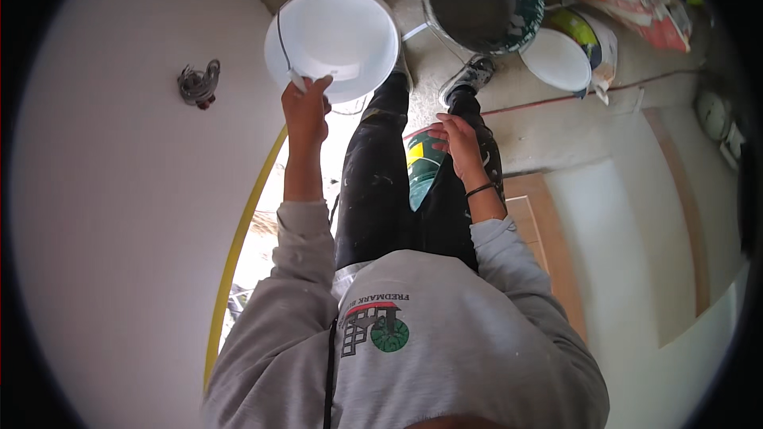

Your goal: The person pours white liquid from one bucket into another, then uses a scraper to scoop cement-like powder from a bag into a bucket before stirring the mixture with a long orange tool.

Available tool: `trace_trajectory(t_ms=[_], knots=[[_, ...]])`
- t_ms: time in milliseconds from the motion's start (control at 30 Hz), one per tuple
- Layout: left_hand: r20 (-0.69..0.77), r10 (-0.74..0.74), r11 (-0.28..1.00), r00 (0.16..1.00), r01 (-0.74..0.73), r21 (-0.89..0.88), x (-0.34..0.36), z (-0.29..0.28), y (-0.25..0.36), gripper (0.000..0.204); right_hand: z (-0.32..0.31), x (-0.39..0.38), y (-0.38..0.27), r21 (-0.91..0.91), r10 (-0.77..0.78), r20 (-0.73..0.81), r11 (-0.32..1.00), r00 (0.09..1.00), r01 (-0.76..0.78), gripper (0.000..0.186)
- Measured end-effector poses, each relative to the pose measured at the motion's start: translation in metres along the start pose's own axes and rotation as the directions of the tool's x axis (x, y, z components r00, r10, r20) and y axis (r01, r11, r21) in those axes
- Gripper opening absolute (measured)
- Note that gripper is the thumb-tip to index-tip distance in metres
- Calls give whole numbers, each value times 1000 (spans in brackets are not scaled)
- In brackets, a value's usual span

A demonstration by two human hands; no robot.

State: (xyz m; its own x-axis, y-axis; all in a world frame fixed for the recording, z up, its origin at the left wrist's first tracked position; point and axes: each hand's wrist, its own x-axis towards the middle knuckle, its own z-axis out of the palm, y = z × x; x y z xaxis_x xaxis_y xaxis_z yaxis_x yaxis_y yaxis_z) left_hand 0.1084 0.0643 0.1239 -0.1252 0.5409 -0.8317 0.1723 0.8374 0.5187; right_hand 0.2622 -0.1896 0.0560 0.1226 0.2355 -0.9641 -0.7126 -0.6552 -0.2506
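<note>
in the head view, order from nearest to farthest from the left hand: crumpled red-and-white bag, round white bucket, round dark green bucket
1. Round white bucket: held by the left hand
2. Round dark green bucket: right of the white one
3. Crumpled red-and-white bag: farther right

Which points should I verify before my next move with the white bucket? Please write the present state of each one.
1. Left hand holds the handle of the white bucket: ok, fingers closed around the grip.
2. Right hand free: ok, nothing seen in it, fingers loosely open.
3. White bucket's base resting on the floor: cannot tell, the base is hidden from above.
4. White bucket clean inside: cannot tell, it looks white, but fine residue would not show.
5. Dark green bucket covered: not ok, it is open and grey contents show.
6. Wire bundle on the wall covered: not ok, it sticks out exposed.
</note>
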Motion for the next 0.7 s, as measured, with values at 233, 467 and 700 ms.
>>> trace_trajectory(t_ms=[233,467,700], knots=[[137,144,945,980,-177,274,-149,-15,51,26,-5,-39,9,254,-71,78,966,994,49,47],[602,156,880,783,-387,275,-304,20,103,31,-29,-159,-13,435,-210,105,889,972,145,36],[812,59,818,580,-494,294,-361,36,96,29,-94,-246,3,504,-401,161,819,902,275,41]])
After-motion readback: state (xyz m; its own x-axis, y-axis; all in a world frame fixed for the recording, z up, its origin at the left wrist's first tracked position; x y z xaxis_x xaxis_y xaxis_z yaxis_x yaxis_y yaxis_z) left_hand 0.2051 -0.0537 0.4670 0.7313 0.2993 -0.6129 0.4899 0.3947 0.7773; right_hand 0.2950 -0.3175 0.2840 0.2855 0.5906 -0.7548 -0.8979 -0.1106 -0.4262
